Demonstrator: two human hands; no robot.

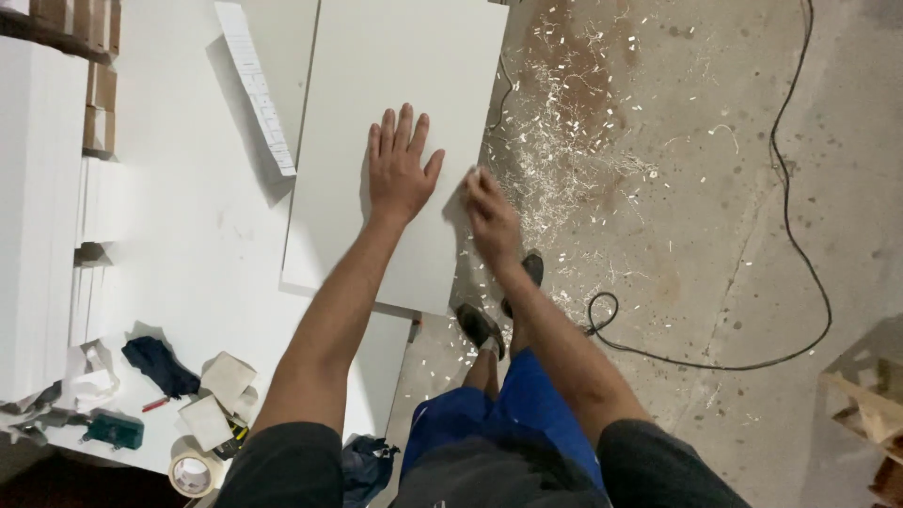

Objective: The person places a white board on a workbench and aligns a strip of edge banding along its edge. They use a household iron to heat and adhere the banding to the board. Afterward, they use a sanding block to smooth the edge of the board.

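You get bright, even overhead light. The white panel (395, 122) and the white table (179, 235) toward nine o'clock run near overexposure, their surfaces washed flat. Soft shadows fall toward seven o'clock beneath your left hand (400, 165) and along the panel's lower edge. Your right hand (491, 214) shows motion blur at its fingers. The concrete floor (705, 235) at three o'clock stays sharp; corners bend slightly from the wide lens.

Brown cardboard boxes (100, 89), stacked in a column, stand at the table's upper left edge, seemingly packages; the glare hides any labels on them.
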